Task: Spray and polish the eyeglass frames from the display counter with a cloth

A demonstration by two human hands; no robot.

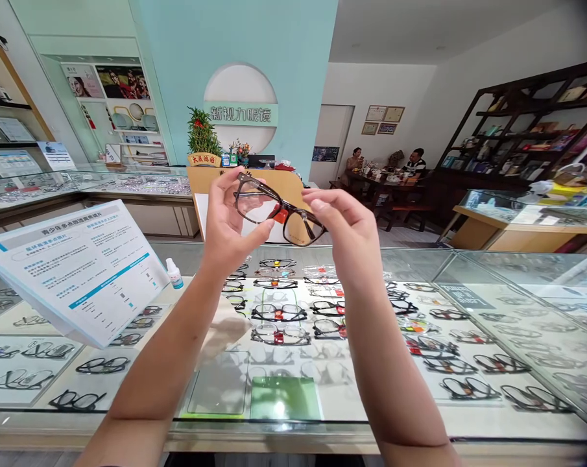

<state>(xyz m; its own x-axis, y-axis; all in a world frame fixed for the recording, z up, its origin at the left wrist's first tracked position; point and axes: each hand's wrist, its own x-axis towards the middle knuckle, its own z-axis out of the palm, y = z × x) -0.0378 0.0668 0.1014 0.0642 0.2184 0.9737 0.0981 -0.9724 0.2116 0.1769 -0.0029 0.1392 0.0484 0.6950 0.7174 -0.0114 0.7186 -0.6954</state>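
A pair of dark-framed eyeglasses [282, 211] is held up in the air above the glass display counter, tilted with its right side lower. A small red tag sits by its bridge. My left hand [232, 224] grips the left side of the frame, its thumb near the left lens and its fingers behind the rim. My right hand [344, 220] is at the lower right end of the eyeglasses, thumb and fingers bent toward each other beside the right lens. The exact contact of those right fingertips with the frame is partly hidden.
The glass counter [322, 425] spans the front, with rows of eyeglasses [278, 313] inside. On it stand a printed sign [79, 266] and a small white bottle [174, 274] at left. A green card [286, 397] lies near its front. Two people sit at a far table.
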